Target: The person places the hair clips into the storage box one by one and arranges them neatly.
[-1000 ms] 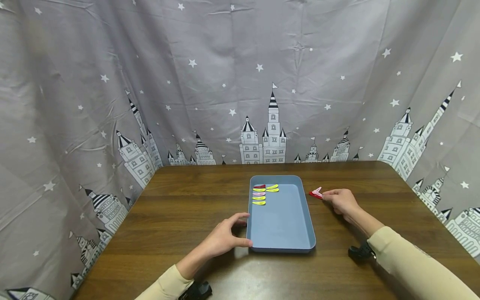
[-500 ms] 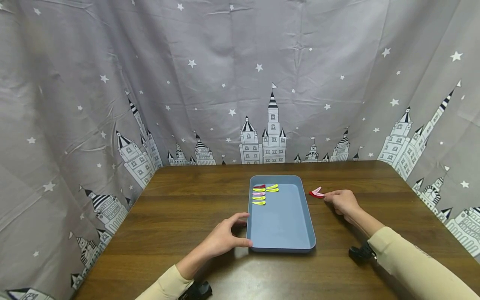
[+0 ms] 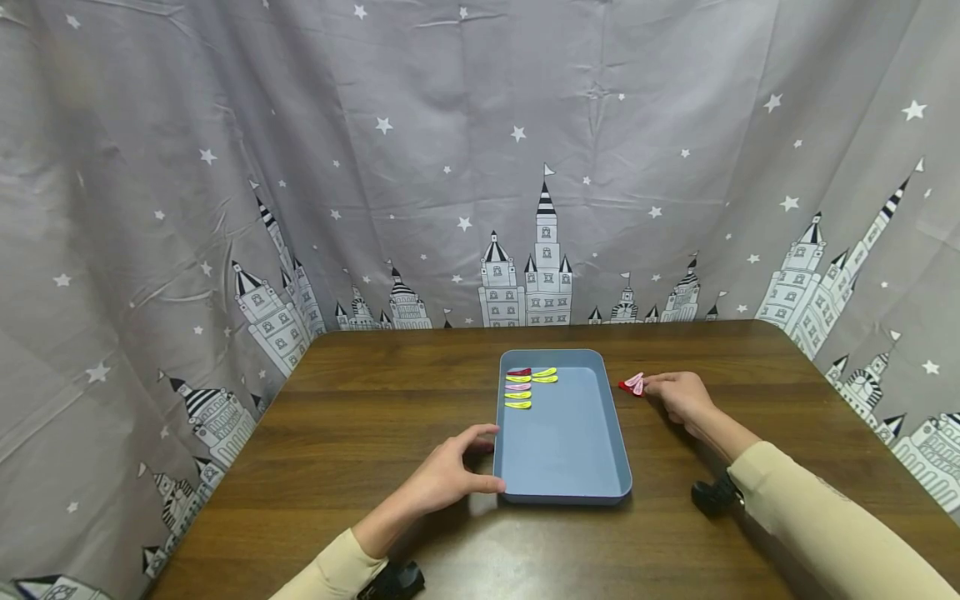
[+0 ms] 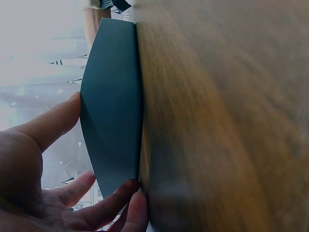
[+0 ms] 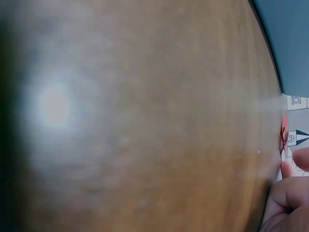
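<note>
A blue-grey tray [image 3: 566, 442] lies on the table; in its far left part, yellow, red and pink snap hair clips [image 3: 518, 387] lie in a column, with two yellow hair clips [image 3: 545, 375] beside them. My left hand [image 3: 450, 473] is at the tray's left side, thumb on the rim and other fingers loosely extended along the outer wall. Right of the tray is a small heap of red hair clips [image 3: 624, 387] and pink hair clips [image 3: 635, 382]. My right hand [image 3: 682, 396] pinches a pink clip there with its fingertips; its other fingers are curled.
The brown wooden table [image 3: 390, 392] runs back to a grey curtain [image 3: 420, 183] printed with stars and castles. Each wrist wears a black camera, the right one [image 3: 716, 496] close over the table. The tray has low raised walls.
My right hand drew slightly right, then came back left over the heap, where the pink clips now lie differently and cover more of the red. The left hand and tray have stayed put.
</note>
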`<action>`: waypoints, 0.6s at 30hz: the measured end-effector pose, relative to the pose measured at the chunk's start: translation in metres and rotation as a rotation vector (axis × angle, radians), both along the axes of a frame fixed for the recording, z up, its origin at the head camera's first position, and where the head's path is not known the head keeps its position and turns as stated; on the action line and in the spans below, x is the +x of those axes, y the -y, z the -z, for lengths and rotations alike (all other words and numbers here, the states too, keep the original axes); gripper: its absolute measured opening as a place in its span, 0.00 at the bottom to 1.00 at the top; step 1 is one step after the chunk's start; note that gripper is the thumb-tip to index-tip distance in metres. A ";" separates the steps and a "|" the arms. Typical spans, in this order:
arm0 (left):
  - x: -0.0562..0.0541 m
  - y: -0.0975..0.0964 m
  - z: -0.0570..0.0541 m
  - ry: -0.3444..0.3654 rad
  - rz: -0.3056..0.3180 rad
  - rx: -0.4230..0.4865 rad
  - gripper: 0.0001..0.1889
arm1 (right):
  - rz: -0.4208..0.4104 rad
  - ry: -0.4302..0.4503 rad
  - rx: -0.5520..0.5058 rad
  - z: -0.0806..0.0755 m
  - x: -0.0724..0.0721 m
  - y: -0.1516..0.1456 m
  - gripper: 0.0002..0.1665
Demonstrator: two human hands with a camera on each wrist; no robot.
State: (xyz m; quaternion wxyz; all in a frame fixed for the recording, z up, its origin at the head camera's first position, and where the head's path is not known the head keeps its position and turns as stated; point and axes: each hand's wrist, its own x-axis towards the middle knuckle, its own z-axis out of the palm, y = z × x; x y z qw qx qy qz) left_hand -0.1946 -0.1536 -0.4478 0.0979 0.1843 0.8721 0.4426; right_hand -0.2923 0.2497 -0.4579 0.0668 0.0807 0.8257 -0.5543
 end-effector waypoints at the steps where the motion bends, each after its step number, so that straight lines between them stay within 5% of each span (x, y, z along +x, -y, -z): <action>1: 0.000 0.000 0.000 -0.001 0.001 0.000 0.43 | -0.005 0.004 0.003 0.000 -0.001 0.000 0.25; 11: 0.000 -0.002 -0.001 -0.009 0.008 -0.004 0.43 | -0.025 0.038 0.023 -0.002 -0.007 -0.001 0.26; 18: 0.001 -0.002 -0.002 -0.011 0.005 -0.011 0.43 | -0.022 -0.025 -0.018 0.007 -0.005 -0.005 0.27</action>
